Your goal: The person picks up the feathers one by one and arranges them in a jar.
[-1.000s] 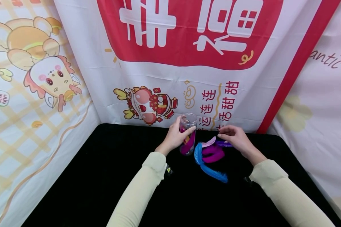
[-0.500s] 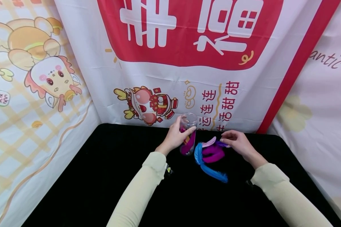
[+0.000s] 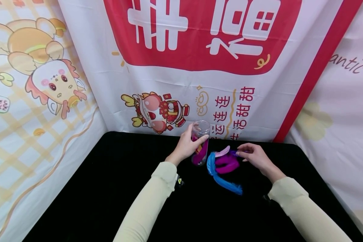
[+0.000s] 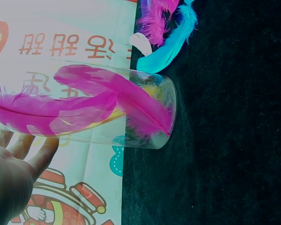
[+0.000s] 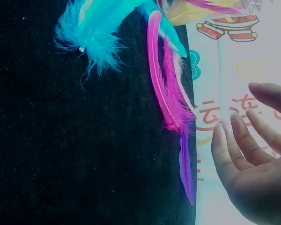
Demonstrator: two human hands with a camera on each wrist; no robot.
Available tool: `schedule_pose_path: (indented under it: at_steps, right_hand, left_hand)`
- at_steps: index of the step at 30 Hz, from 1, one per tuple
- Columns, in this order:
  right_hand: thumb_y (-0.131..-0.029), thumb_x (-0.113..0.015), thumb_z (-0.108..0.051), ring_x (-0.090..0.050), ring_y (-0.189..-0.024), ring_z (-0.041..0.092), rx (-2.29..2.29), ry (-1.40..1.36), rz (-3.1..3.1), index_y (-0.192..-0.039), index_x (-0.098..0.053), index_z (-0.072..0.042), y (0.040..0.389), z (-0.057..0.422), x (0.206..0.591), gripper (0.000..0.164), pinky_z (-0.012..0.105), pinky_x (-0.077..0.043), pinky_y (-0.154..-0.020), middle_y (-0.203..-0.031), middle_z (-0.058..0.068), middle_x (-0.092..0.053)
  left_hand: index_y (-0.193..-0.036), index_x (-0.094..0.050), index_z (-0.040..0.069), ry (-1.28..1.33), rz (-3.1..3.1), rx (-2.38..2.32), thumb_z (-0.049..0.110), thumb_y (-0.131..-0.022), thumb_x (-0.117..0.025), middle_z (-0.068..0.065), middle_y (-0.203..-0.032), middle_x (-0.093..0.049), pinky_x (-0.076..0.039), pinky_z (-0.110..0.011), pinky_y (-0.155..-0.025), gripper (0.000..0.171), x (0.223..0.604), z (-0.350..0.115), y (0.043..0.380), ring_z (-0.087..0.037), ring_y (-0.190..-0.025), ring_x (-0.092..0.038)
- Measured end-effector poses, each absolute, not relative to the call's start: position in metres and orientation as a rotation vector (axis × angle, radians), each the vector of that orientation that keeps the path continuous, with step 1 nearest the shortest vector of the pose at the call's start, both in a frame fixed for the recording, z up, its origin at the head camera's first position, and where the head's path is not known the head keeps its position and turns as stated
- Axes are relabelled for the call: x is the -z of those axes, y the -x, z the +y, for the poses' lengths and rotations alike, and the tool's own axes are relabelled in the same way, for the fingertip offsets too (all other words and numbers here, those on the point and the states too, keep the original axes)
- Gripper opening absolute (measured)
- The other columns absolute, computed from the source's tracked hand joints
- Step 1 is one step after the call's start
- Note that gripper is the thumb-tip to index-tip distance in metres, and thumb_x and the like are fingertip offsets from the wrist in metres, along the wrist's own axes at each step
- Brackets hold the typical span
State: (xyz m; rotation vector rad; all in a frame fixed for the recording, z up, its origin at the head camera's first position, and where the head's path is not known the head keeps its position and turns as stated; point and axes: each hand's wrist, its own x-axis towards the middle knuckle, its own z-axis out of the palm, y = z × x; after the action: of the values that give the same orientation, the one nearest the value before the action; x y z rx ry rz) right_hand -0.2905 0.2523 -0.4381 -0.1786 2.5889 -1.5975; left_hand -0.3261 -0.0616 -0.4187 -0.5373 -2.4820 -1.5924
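My left hand (image 3: 186, 147) grips a clear cylindrical jar (image 3: 203, 155) standing upright near the back edge of the black table. Magenta feathers (image 4: 89, 105) and some yellow show through its wall in the left wrist view. To the right of the jar lies a loose pile: blue feathers (image 3: 228, 186), magenta feathers (image 3: 228, 165), a pale pink feather (image 3: 222, 152) and a purple feather (image 5: 185, 168). My right hand (image 3: 255, 157) is at the purple feather, its fingers overlapping it in the head view. In the right wrist view those fingers are spread, with nothing between them.
Black cloth covers the table (image 3: 124, 188). A printed white and red curtain (image 3: 205, 77) hangs right behind the back edge, close to both hands. Printed cloth panels stand along the left and right sides. A small dark item (image 3: 179, 182) shows by the left cuff.
My right hand has come down and slightly toward me over the purple feather, its fingers now nearer that feather's visible end. The left hand and the jar have stayed put.
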Motion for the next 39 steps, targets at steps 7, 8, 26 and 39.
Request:
schedule_pose_path:
  at_steps: [7, 8, 26, 39]
  right_hand:
    - [-0.097, -0.072, -0.019, -0.064, -0.097, 0.014, 1.604, 0.158, 2.572, -0.130, -0.060, 0.006, 0.292, 0.254, 0.442, 0.043, 0.040, -0.060, -0.082, -0.126, 0.022, -0.065]
    - [-0.097, -0.072, -0.019, -0.064, -0.098, 0.016, 1.593, 0.154, 2.576, -0.130, -0.060, 0.007, 0.292, 0.255, 0.442, 0.043, 0.040, -0.060, -0.083, -0.126, 0.021, -0.066]
    - [-0.100, -0.069, -0.020, -0.066, -0.106, 0.022, 1.521, 0.109, 2.549, -0.135, -0.056, 0.009, 0.286, 0.259, 0.452, 0.047, 0.045, -0.058, -0.088, -0.128, 0.023, -0.064]
    - [-0.101, -0.067, -0.017, -0.066, -0.114, 0.033, 1.491, 0.069, 2.501, -0.133, -0.058, 0.009, 0.281, 0.262, 0.458, 0.042, 0.045, -0.059, -0.087, -0.127, 0.022, -0.065]
  left_hand:
    - [-0.154, -0.038, 0.020, 0.547, -2.477, 1.595, 0.054, -0.093, -0.071, -0.011, -0.140, -0.059, -0.044, -0.044, -0.109, 0.077, 0.417, -0.061, 0.326, -0.022, -0.121, -0.059]
    - [-0.154, -0.037, 0.020, 0.548, -2.475, 1.598, 0.054, -0.093, -0.071, -0.012, -0.140, -0.059, -0.044, -0.044, -0.109, 0.077, 0.417, -0.061, 0.326, -0.022, -0.121, -0.060]
    - [-0.155, -0.035, 0.019, 0.554, -2.457, 1.691, 0.055, -0.092, -0.072, -0.012, -0.111, -0.065, -0.056, -0.038, -0.087, 0.081, 0.419, -0.061, 0.325, -0.042, -0.071, -0.071]
    - [-0.155, -0.035, 0.022, 0.536, -2.467, 1.684, 0.056, -0.092, -0.071, -0.014, -0.125, -0.060, -0.053, -0.040, -0.093, 0.080, 0.419, -0.061, 0.324, -0.040, -0.063, -0.069]
